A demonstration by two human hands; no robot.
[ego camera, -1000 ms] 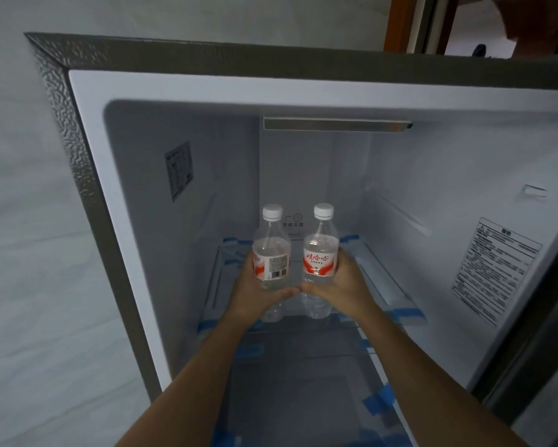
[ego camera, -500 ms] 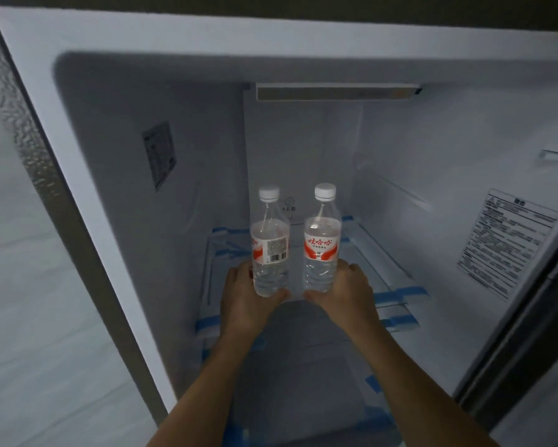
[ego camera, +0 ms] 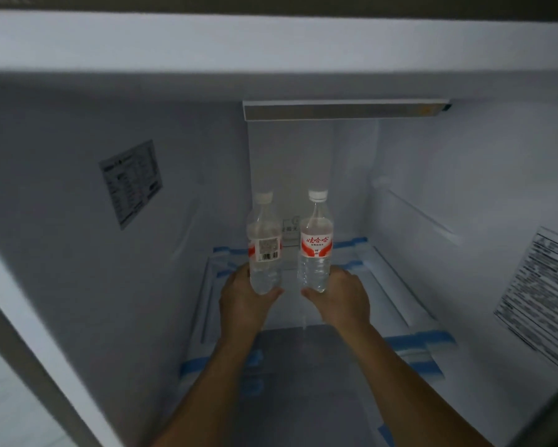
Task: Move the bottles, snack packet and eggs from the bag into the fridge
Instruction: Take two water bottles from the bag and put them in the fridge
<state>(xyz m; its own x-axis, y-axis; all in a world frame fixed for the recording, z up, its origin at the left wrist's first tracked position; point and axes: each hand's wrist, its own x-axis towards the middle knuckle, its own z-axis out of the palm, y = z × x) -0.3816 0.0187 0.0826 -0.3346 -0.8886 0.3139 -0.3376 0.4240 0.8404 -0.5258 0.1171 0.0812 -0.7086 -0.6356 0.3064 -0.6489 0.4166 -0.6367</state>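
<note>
Two bottles: left bottle [ego camera: 264,250] and right bottle [ego camera: 315,243], clear, white-capped, red-and-white labelled, upright, side by side, narrow gap between.
Place: inside fridge [ego camera: 271,43], top compartment, above middle of shelf [ego camera: 397,285], nearer its back edge than its front edge.
Contact with shelf: cannot tell from this angle.
Left hand [ego camera: 243,300]: curled round lower end of left bottle, thumb across front near base, fingers round far side.
Right hand [ego camera: 342,295]: curled round lower end of right bottle, thumb at front near base, knuckles up.
Forearms: bare, reaching in from lower edge of view, over front edge of shelf.
Left bottle label: barcode side toward camera, slightly blurred.
Right bottle label: red characters toward camera.
Shelf: glass, white-framed, strips of blue tape [ego camera: 416,341] at back corners and along front edge.
Light bar [ego camera: 345,109]: at top of back wall, straight above both bottles.
Back-wall tag [ego camera: 290,229]: small, showing in gap between bottles, print too small to read.
Left sticker [ego camera: 130,183]: on left wall, tilted, text too blurred to read.
Right sticker [ego camera: 542,298]: on right wall near front, dense print, unreadable.
</note>
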